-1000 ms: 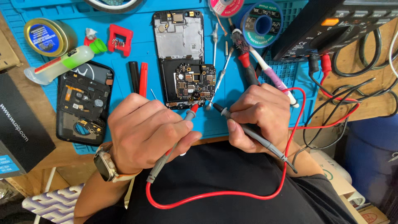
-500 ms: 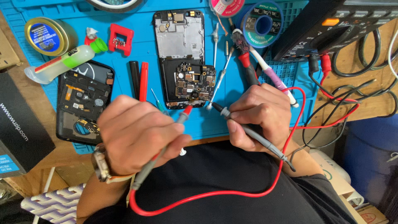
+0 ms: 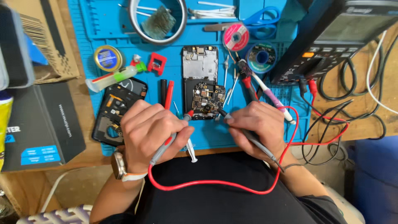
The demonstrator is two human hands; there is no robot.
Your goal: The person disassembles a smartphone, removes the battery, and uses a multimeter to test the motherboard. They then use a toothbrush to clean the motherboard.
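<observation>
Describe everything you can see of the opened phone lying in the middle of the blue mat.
The opened phone lies flat and lengthwise on the blue mat, back cover off. Its upper half shows a bare grey metal frame with small parts at the top edge; its lower half carries a dark circuit board crowded with tiny components. The red probe in the left hand meets the board's lower left corner; the black probe in the right hand meets its lower right edge. Tweezers lie just beside it.

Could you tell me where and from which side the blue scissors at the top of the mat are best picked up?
Take the scissors by the blue handle loops, which lie free at the right end; the blades point left toward the swabs. Probably come from above and slightly right, since the meter crowds that side.
</observation>
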